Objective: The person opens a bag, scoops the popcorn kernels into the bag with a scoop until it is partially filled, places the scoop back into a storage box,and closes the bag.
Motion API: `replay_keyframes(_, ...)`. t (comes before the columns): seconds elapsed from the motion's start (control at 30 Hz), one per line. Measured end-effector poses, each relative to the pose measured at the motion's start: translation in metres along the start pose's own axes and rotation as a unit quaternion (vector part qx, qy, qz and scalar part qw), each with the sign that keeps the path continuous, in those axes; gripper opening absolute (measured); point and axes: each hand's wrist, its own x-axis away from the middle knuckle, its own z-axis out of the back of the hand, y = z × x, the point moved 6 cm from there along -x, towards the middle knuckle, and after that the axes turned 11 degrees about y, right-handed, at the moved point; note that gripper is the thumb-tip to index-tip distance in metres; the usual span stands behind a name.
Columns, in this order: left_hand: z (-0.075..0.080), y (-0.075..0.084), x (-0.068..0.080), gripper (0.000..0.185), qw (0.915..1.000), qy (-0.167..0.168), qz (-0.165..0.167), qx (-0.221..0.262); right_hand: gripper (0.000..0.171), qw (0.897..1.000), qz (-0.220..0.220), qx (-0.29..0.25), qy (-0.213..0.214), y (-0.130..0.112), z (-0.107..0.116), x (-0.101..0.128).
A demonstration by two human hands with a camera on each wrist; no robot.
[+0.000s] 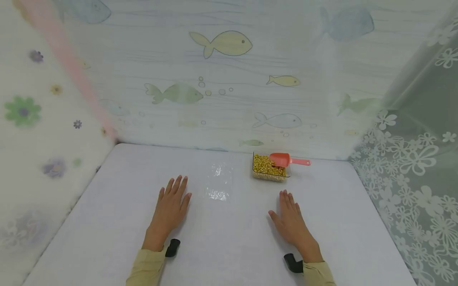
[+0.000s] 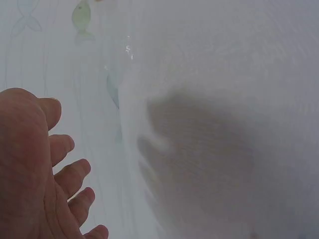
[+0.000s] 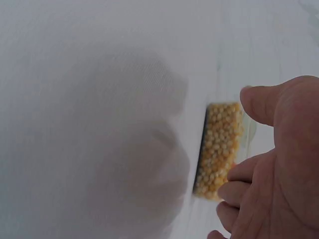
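My left hand point(image 1: 169, 210) hovers palm down above the white table, fingers extended and holding nothing. To its right lies a clear plastic bag point(image 1: 219, 182), flat on the table. My right hand point(image 1: 291, 222) is also held out with straight fingers and nothing in them, just in front of a clear box of corn kernels point(image 1: 264, 169). A red scoop point(image 1: 280, 159) rests in the kernels, its handle sticking out over the box's right side. In the right wrist view the kernels point(image 3: 218, 149) show through the box wall beyond the fingers.
The white table point(image 1: 229, 246) ends at a back curtain point(image 1: 222, 79) printed with fish. A flowered curtain point(image 1: 43, 151) hangs along the left, and a lace-patterned sheer one point(image 1: 422, 190) along the right. Black wrist mounts point(image 1: 173, 248) sit at both sleeves.
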Motion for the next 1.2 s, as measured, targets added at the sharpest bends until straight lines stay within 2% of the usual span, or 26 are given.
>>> replay_keyframes(0.13, -0.005, 0.002, -0.010, 0.060, 0.9996, -0.006, -0.015, 0.023, 0.081, 0.998, 0.018, -0.059, -0.029, -0.007, -0.007, -0.003)
replay_keyframes(0.23, -0.010, 0.002, -0.021, 0.062, 0.9983, -0.017, -0.018, 0.053, 0.081, 0.992, 0.027, -0.115, -0.045, -0.012, -0.014, -0.009)
replay_keyframes(0.37, -0.019, 0.000, -0.038, 0.063, 0.9920, -0.031, 0.012, 0.122, 0.077, 0.983, 0.045, -0.173, -0.049, -0.024, -0.022, -0.022)
replay_keyframes(0.43, -0.025, -0.002, -0.046, 0.063, 0.9871, -0.027, 0.030, 0.155, 0.074, 0.977, 0.051, -0.203, -0.048, -0.032, -0.024, -0.030)
replay_keyframes(0.57, -0.035, -0.007, -0.061, 0.060, 0.9740, -0.005, 0.062, 0.218, 0.068, 0.961, 0.049, -0.270, -0.043, -0.048, -0.030, -0.050)
replay_keyframes(0.7, -0.042, -0.011, -0.071, 0.057, 0.9552, -0.001, 0.108, 0.276, 0.065, 0.948, 0.034, -0.316, -0.032, -0.061, -0.037, -0.071)
replay_keyframes(0.87, -0.051, -0.012, -0.084, 0.056, 0.9360, -0.013, 0.159, 0.314, 0.067, 0.946, -0.002, -0.324, -0.013, -0.074, -0.045, -0.092)
replay_keyframes(1.2, -0.067, -0.004, -0.105, 0.054, 0.9089, -0.027, 0.203, 0.363, 0.070, 0.931, -0.070, -0.359, 0.005, -0.092, -0.053, -0.126)
